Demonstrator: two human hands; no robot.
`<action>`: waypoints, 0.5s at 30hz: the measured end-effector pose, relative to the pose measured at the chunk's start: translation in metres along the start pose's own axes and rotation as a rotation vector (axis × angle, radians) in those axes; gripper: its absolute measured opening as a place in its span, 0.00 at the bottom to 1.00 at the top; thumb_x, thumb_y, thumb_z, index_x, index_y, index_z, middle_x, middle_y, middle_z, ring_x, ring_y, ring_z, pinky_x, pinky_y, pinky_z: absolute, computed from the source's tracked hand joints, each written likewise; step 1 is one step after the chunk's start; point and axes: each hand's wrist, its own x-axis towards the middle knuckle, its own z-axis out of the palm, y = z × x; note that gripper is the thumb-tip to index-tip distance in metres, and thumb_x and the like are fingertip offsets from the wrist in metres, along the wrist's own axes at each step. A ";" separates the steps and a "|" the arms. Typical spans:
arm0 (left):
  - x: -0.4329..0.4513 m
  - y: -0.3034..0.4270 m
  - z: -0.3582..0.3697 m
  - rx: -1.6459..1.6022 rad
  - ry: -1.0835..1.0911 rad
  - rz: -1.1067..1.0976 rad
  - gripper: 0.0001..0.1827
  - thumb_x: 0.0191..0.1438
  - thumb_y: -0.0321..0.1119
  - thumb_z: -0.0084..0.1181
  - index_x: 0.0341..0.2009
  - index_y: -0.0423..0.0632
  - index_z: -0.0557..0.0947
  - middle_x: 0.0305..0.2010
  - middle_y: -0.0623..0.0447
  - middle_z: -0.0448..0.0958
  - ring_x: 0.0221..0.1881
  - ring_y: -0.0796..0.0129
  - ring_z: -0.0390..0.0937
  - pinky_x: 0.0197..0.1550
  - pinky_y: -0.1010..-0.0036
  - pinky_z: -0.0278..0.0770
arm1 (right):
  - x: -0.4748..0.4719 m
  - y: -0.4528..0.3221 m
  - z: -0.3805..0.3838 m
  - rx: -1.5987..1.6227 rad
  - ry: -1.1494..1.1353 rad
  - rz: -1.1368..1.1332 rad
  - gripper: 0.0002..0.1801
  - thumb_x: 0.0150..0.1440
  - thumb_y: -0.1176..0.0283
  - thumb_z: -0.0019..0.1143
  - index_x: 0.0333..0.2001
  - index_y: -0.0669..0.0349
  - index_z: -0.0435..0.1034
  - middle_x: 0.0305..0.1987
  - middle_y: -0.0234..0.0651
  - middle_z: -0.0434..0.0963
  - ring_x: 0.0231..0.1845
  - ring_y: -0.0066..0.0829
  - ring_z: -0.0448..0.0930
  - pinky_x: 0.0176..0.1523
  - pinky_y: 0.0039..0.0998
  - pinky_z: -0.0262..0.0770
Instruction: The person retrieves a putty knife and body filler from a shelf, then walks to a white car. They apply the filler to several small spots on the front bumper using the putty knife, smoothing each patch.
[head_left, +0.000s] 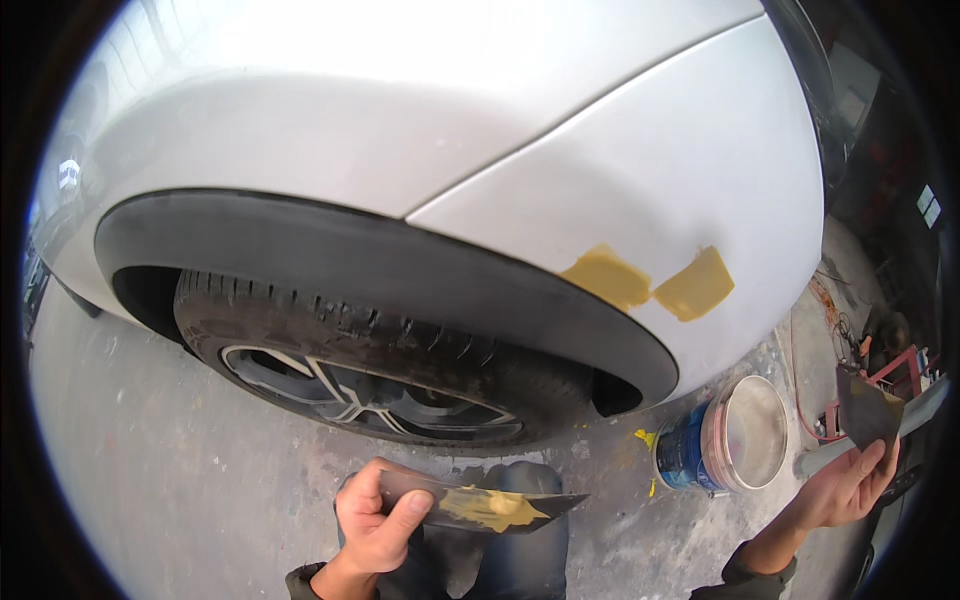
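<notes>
My left hand (382, 517) grips one end of a dark flat spreader plate (551, 510), its thumb on top. A lump of yellow-tan body filler (506, 508) sits smeared across that plate. Out to the right, my right hand (855, 480) holds a second dark spreader (866, 409) up by its lower edge, with faint yellow traces on it. Before me is the white body panel of a car (600, 172). Two filler patches mark it above the wheel arch, a left one (609, 277) touching the trim and a squarish right one (696, 285).
Black arch trim (337, 240) curves over the tire (277, 322) and its alloy wheel. A bucket (750, 435) stands on the stained concrete floor (187, 480), near yellow scraps (645, 439). Cables (832, 307) and a red metal frame (900, 375) lie farther right.
</notes>
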 end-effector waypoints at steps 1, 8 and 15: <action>0.005 -0.004 0.001 0.000 -0.046 0.029 0.09 0.55 0.30 0.60 0.32 0.39 0.73 0.26 0.54 0.76 0.26 0.78 0.68 0.31 0.82 0.66 | 0.004 -0.003 0.001 0.063 0.057 0.102 0.17 0.66 0.74 0.45 0.55 0.73 0.65 0.50 0.43 0.76 0.46 0.26 0.77 0.51 0.24 0.73; 0.010 -0.022 0.006 -0.002 -0.127 0.092 0.08 0.55 0.27 0.60 0.35 0.36 0.76 0.29 0.53 0.79 0.28 0.78 0.72 0.33 0.82 0.69 | 0.023 0.053 -0.039 0.709 0.010 0.887 0.17 0.65 0.72 0.47 0.56 0.66 0.65 0.56 0.36 0.74 0.56 0.25 0.74 0.63 0.32 0.68; -0.010 -0.018 0.009 -0.021 0.082 0.047 0.15 0.51 0.37 0.63 0.32 0.42 0.72 0.27 0.57 0.72 0.28 0.79 0.65 0.32 0.82 0.61 | 0.027 0.047 -0.034 0.941 -0.063 0.703 0.18 0.64 0.76 0.46 0.57 0.66 0.64 0.56 0.39 0.74 0.58 0.25 0.74 0.64 0.31 0.68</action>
